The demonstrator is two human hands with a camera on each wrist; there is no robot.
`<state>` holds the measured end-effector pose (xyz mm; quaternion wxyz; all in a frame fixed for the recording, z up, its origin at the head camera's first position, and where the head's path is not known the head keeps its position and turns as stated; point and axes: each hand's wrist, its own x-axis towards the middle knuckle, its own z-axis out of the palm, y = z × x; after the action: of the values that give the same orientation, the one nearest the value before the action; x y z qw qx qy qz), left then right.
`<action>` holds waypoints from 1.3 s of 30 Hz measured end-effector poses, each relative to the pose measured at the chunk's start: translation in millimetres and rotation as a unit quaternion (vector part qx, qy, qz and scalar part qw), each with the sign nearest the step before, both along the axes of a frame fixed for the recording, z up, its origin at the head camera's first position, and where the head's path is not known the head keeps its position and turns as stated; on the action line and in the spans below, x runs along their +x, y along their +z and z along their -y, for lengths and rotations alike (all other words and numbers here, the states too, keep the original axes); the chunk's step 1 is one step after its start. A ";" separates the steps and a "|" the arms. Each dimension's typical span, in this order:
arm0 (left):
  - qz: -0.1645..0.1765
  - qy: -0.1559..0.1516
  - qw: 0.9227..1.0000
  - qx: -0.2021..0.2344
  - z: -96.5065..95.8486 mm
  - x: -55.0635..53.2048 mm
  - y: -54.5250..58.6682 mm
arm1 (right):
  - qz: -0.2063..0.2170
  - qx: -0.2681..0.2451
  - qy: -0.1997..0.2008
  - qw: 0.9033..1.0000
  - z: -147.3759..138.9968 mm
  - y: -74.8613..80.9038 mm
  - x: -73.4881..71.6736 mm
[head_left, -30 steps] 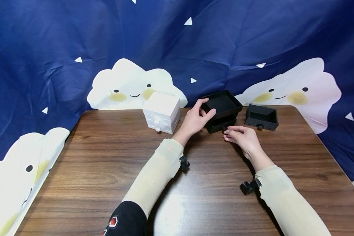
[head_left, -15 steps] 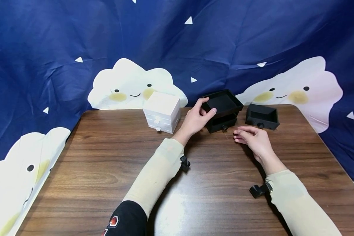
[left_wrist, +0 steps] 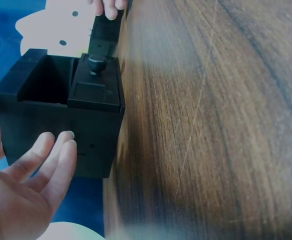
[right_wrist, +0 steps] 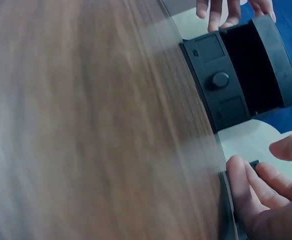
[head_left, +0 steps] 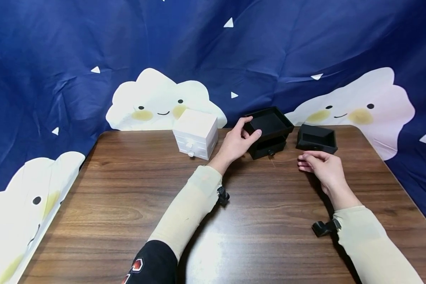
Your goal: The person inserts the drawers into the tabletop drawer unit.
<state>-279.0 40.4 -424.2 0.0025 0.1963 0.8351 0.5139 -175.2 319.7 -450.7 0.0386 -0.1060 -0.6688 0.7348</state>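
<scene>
My left hand (head_left: pixel 235 145) holds the left side of a small black drawer cabinet (head_left: pixel 285 134), thumb over its front top edge. In the left wrist view several fingers (left_wrist: pixel 61 165) lie along the cabinet's side wall. The cabinet has a recessed top, a vacant upper slot and a lower drawer (right_wrist: pixel 211 60) pushed in, with a round knob (right_wrist: pixel 219 80). A loose black drawer (head_left: pixel 301 140) sits to the right, open side up. My right hand (head_left: pixel 324 167) is just in front of it, overlapping its front, where its knob is hidden. The right thumb (right_wrist: pixel 288 147) stands apart from the fingers.
A small white drawer cabinet (head_left: pixel 195 132) with knobs stands left of the black one. Everything rests near the back edge of a brown wooden table (head_left: pixel 127 197). Behind hangs a blue cloth (head_left: pixel 184 43) with white clouds. Small black cameras (head_left: pixel 326 227) are strapped to both wrists.
My right hand has let go of the lower drawer's knob on the black cabinet and moved right to the loose black drawer. My left hand has stayed on the cabinet.
</scene>
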 end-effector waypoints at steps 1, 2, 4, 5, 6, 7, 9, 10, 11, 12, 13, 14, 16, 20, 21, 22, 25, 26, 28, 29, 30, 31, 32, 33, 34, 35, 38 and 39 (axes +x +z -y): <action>0.001 0.000 1.000 0.000 -0.2 0.1 -0.1 | 0.002 0.000 -0.004 1.000 -1.9 0.3 0.0; 0.001 0.000 1.000 0.000 -0.2 0.1 -0.4 | 0.004 0.000 -0.009 1.000 -3.8 0.7 0.1; 0.002 0.000 1.000 0.003 0.1 0.3 -0.9 | 0.009 0.002 -0.017 1.000 -7.2 1.9 0.0; 0.002 0.001 1.000 0.004 0.3 0.3 -1.4 | 0.010 0.003 -0.022 1.000 -8.9 2.5 -0.2; 0.000 0.001 1.000 0.005 0.5 0.2 -1.8 | 0.012 0.004 -0.027 1.000 -10.6 3.1 -0.4; -0.001 0.002 1.000 0.006 0.5 -0.2 -2.3 | 0.015 0.005 -0.032 0.999 -12.3 3.6 -0.7; -0.003 0.002 1.000 0.006 0.9 -0.6 -2.8 | 0.021 0.011 -0.041 0.999 -15.7 4.2 -1.6; -0.004 0.003 1.000 0.006 0.8 -0.8 -3.1 | 0.024 0.015 -0.045 0.999 -17.4 4.2 -2.2; -0.006 0.004 1.000 0.005 0.8 -0.9 -3.1 | 0.027 0.019 -0.048 0.998 -19.1 3.8 -2.7; -0.006 0.004 1.000 0.004 0.8 -0.9 -3.2 | 0.032 0.026 -0.052 0.998 -20.8 3.4 -3.1; -0.006 0.005 1.000 0.003 0.7 -1.0 -3.3 | 0.036 0.032 -0.056 0.997 -22.4 3.0 -3.4; -0.006 0.005 1.000 0.003 0.7 -0.9 -3.2 | 0.039 0.039 -0.059 0.997 -23.9 2.6 -3.6; -0.005 0.005 1.000 0.002 0.7 -0.6 -3.1 | 0.045 0.053 -0.063 0.996 -26.6 2.1 -3.6; -0.004 0.003 1.000 0.002 0.6 -0.5 -2.5 | 0.056 0.087 -0.071 0.992 -30.7 2.5 -3.9; -0.004 0.003 1.000 0.003 0.7 -0.3 -2.1 | 0.059 0.103 -0.069 0.990 -31.4 2.9 -4.4; -0.004 0.004 1.000 0.003 0.7 -0.2 -1.8 | 0.064 0.118 -0.068 0.989 -31.7 3.5 -5.0; -0.004 0.005 1.000 0.005 0.8 -0.3 -1.0 | 0.076 0.159 -0.058 0.983 -32.7 5.5 -7.9; -0.004 0.007 1.000 0.004 0.9 -0.3 -0.8 | 0.080 0.175 -0.053 0.980 -32.8 6.2 -9.0; -0.005 0.008 1.000 0.003 0.9 -0.4 -0.5 | 0.086 0.194 -0.044 0.976 -33.6 7.3 -11.6; -0.005 0.008 1.000 0.002 0.9 -0.5 -0.3 | 0.088 0.201 -0.040 0.975 -33.8 7.7 -13.0; -0.004 0.008 1.000 0.002 0.8 -0.4 -0.1 | 0.090 0.205 -0.038 0.974 -34.0 8.1 -14.4; -0.005 0.008 1.000 0.001 0.7 -0.4 0.0 | 0.092 0.208 -0.036 0.973 -34.4 8.3 -15.8; -0.004 0.008 1.000 0.002 0.5 -0.3 0.1 | 0.094 0.209 -0.032 0.973 -34.8 8.5 -17.0; -0.004 0.007 1.000 0.002 0.4 -0.2 0.2 | 0.096 0.209 -0.030 0.973 -35.0 8.7 -18.2; -0.003 0.007 1.000 0.002 0.2 -0.2 0.2 | 0.099 0.207 -0.029 0.973 -35.1 8.8 -19.3; -0.003 0.006 1.000 0.002 0.0 0.0 0.2 | 0.103 0.207 -0.028 0.973 -35.5 8.9 -20.3; -0.001 0.005 1.000 0.001 -0.6 0.7 0.3 | 0.112 0.209 -0.022 0.971 -37.1 9.6 -21.7; -0.002 0.005 1.000 0.001 -0.7 0.7 0.3 | 0.115 0.209 -0.021 0.971 -37.4 9.7 -22.3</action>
<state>-278.4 41.0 -423.9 -0.0014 0.1932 0.8353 0.5147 -197.5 357.1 -441.0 -0.0022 -0.1932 -0.8051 0.5609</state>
